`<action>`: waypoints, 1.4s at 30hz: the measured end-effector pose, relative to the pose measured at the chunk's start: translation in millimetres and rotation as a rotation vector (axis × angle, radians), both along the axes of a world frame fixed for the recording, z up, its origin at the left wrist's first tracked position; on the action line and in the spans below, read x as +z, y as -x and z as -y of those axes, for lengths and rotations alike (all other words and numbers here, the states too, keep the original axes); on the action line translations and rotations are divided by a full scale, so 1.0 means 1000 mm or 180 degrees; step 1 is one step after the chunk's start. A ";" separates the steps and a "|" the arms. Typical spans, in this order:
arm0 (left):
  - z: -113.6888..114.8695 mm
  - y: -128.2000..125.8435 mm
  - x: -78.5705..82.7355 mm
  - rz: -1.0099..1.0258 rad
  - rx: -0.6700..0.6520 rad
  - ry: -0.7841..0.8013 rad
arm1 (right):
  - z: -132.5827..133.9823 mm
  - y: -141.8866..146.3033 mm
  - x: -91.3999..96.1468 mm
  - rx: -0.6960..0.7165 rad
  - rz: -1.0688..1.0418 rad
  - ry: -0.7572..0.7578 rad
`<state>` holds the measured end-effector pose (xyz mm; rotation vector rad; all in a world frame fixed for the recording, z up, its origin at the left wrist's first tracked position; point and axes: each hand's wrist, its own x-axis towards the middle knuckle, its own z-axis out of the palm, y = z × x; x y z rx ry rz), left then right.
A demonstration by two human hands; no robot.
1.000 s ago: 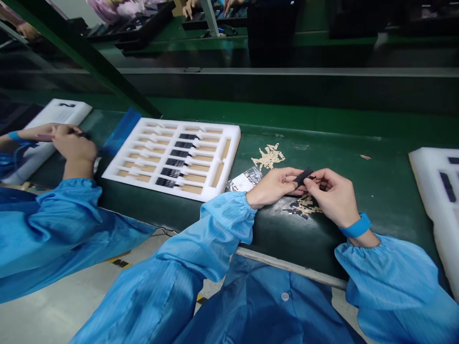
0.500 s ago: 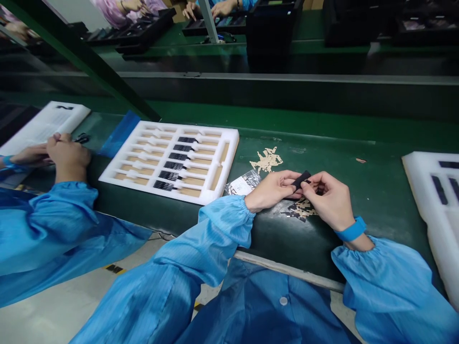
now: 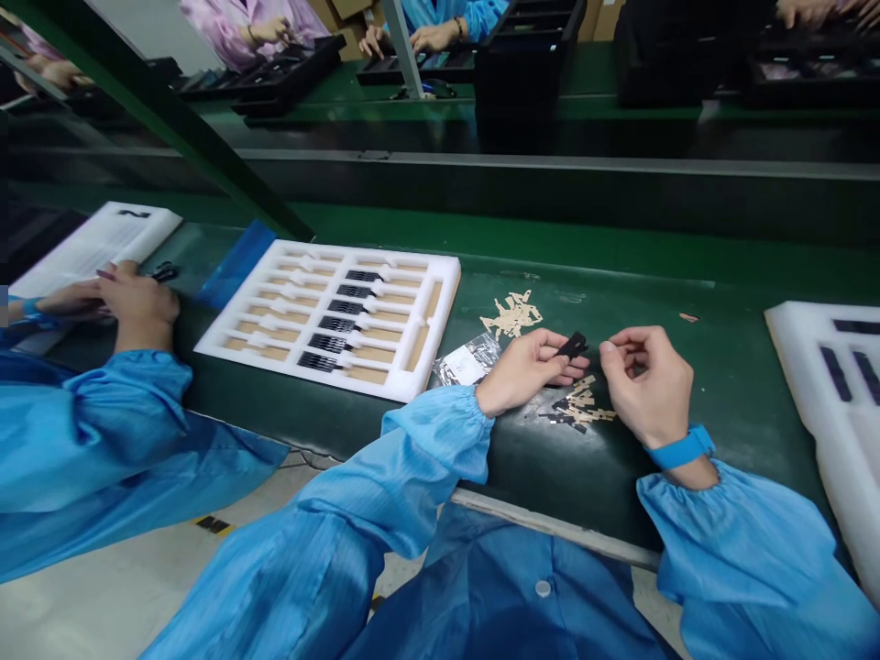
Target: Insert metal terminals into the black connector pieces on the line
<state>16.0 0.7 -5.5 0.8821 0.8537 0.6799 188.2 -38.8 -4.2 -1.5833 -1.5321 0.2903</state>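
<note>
My left hand (image 3: 526,368) rests on the green belt and pinches a small flat black part (image 3: 572,346) between thumb and fingers. My right hand (image 3: 646,380) sits just right of it, apart from the part, with thumb and forefinger pinched together; anything between them is too small to name. Below both hands lies a small heap of black and tan scraps (image 3: 578,405). A white foam tray (image 3: 421,325) with several black parts in its slots lies to the left. A clear bag (image 3: 466,363) lies beside the tray.
A second pile of tan scraps (image 3: 511,313) lies beyond my hands. Another white foam tray (image 3: 811,367) sits at the right edge. On the left a co-worker's hands (image 3: 134,298) work over a white foam block (image 3: 96,240). Other people handle black trays (image 3: 289,69) across the line.
My right hand has let go of the black part and drawn a little to the right. The left hand keeps the part. The view has tilted slightly downward.
</note>
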 end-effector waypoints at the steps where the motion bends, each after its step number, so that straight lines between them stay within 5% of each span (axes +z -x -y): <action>1: 0.000 0.000 0.001 -0.0030 0.0010 0.0016 | 0.000 0.000 0.000 -0.0015 -0.0112 -0.0001; 12: 0.002 0.005 -0.011 -0.0672 -0.0265 -0.1222 | 0.002 0.009 -0.004 0.0449 -0.0323 0.0216; 32: 0.014 -0.006 -0.013 -0.0725 0.0049 -0.1182 | 0.004 0.016 -0.003 0.0111 -0.0400 0.0209; 42: 0.008 0.004 -0.009 -0.1217 0.0044 -0.2167 | -0.001 0.009 -0.007 0.0269 -0.1283 0.0828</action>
